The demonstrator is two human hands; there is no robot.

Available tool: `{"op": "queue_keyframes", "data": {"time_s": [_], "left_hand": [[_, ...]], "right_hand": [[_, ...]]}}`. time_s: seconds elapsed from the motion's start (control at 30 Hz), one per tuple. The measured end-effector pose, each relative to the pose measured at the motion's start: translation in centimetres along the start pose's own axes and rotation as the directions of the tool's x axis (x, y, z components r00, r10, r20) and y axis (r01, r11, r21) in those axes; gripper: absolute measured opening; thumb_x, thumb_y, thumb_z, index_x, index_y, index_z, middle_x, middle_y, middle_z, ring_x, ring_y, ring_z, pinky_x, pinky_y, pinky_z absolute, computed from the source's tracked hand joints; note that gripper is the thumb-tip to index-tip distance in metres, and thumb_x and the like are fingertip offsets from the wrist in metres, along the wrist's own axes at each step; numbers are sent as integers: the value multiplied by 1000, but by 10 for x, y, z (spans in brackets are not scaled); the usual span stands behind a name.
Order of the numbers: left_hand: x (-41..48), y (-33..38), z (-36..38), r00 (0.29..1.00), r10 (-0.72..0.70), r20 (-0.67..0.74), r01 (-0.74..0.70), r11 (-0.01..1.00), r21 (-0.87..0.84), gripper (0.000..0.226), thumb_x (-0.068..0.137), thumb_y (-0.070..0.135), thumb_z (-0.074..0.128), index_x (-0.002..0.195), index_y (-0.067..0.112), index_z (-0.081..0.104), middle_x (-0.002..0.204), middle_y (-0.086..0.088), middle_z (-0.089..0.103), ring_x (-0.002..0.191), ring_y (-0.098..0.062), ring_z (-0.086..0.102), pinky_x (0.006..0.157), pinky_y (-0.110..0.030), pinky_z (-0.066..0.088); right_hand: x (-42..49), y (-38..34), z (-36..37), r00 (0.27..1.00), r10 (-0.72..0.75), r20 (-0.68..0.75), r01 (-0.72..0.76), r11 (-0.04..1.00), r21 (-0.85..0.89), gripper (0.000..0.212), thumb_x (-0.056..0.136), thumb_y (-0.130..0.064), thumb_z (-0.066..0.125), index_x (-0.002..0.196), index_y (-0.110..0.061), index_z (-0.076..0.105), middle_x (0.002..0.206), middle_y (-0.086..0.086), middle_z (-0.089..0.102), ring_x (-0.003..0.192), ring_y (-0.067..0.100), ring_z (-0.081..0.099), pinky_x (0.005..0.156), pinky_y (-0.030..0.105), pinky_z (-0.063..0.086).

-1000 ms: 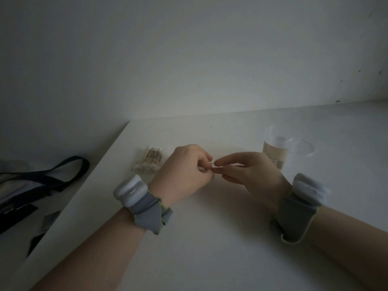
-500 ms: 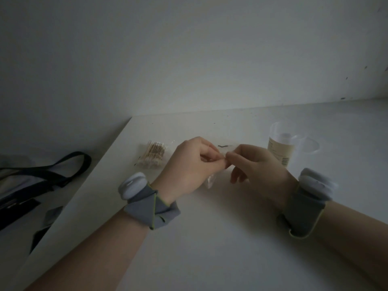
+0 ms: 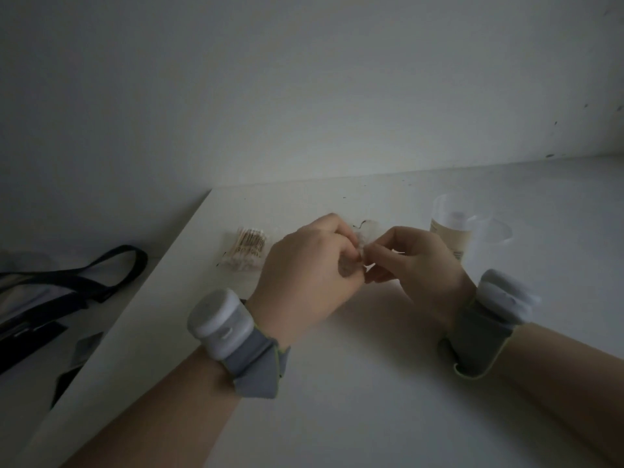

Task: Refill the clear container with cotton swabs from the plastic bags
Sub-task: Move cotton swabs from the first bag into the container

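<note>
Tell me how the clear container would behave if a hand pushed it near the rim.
The clear container looks like thin plastic, so it is probably light and would slide easily. It stands upright, taller than wide, so a push near the rim may tip it.

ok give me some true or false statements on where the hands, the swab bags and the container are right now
1. The left hand and the right hand both pinch a small clear bag between them. True.
2. The clear container lies on its side. False: it stands upright on the table, beyond the right hand.
3. A bag of cotton swabs lies on the table, to the left of the left hand. True.
4. The container is closed with a lid. False: its top is open, and what looks like its clear lid lies beside it on the right.
5. The left hand grips the bag of cotton swabs. False: that bag lies untouched.
</note>
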State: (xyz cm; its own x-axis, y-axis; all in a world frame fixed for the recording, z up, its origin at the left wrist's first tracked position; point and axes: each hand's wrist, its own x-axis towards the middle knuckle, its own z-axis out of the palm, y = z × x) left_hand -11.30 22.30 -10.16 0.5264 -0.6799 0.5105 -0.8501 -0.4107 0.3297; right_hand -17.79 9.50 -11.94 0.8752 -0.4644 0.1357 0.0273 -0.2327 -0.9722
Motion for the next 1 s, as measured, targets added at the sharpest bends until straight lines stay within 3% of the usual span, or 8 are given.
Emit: {"op": "queue_keyframes", "data": {"time_s": [0.13, 0.23, 0.37, 0.53, 0.57, 0.7, 0.8, 1.0], "left_hand": [[-3, 4, 5, 997, -41, -59, 45, 996, 80, 10, 74, 22, 71, 64, 22, 72, 86, 15, 60, 79, -10, 59, 60, -22, 41], [1, -6, 5, 976, -216, 25, 217, 960, -175, 12, 70, 24, 77, 60, 25, 70, 82, 15, 56, 78, -6, 58, 67, -21, 44], [10, -13, -2, 900, -336, 279, 431, 786, -444, 17, 70, 20, 80, 59, 26, 68, 88, 13, 57, 78, 5, 57, 72, 0, 35], [12, -14, -6, 864, -359, 352, 496, 491, -716, 18, 78, 12, 71, 61, 13, 68, 81, 8, 59, 77, -11, 58, 83, -31, 45], [13, -15, -8, 876, -355, 326, 472, 492, -732, 19, 80, 10, 69, 61, 12, 67, 79, 9, 60, 77, -10, 58, 85, -31, 46], [9, -11, -5, 958, -236, 161, 286, 788, -546, 25, 76, 9, 73, 57, 22, 65, 82, 11, 60, 78, 1, 59, 81, -19, 47], [6, -10, 1, 969, -200, 142, 245, 814, -527, 31, 73, 3, 75, 54, 25, 62, 82, 10, 57, 72, 0, 58, 78, -19, 49], [10, -19, 0, 951, -208, 230, 306, 746, -592, 17, 75, 8, 74, 65, 20, 67, 83, 9, 58, 75, 3, 59, 71, -7, 43]], "right_hand": [[0, -1, -1, 1000, -27, -1, 27, 999, -24, 14, 85, -10, 61, 72, -6, 64, 63, 2, 67, 52, 5, 64, 65, 26, 55], [-2, -2, -2, 999, -47, 17, 47, 999, 26, 16, 84, -8, 63, 68, -11, 66, 59, -1, 67, 52, 7, 64, 64, 22, 54], [-1, -5, -5, 998, -61, 27, 57, 988, 142, 18, 82, -3, 62, 65, -9, 66, 54, -3, 67, 51, 8, 63, 61, 21, 54], [-2, -8, -12, 999, -24, 21, 20, 981, 191, 17, 84, 0, 59, 67, -3, 63, 64, 3, 68, 57, 10, 65, 61, 23, 55], [-3, -8, -12, 1000, -18, 20, 14, 984, 178, 17, 85, 1, 58, 69, -3, 61, 67, 5, 67, 58, 11, 65, 63, 25, 55], [-4, -6, -6, 997, -30, 68, 22, 993, 119, 12, 85, -11, 61, 74, -5, 61, 73, 7, 67, 64, 15, 67, 68, 31, 55], [-5, -2, -4, 993, -39, 116, 34, 998, 44, 22, 76, -31, 64, 75, -9, 61, 72, 4, 70, 69, 15, 69, 70, 31, 56], [-1, 0, -5, 991, -69, 117, 62, 996, 60, 15, 87, -8, 58, 72, -10, 61, 69, 4, 67, 66, 11, 68, 70, 29, 57]]}}
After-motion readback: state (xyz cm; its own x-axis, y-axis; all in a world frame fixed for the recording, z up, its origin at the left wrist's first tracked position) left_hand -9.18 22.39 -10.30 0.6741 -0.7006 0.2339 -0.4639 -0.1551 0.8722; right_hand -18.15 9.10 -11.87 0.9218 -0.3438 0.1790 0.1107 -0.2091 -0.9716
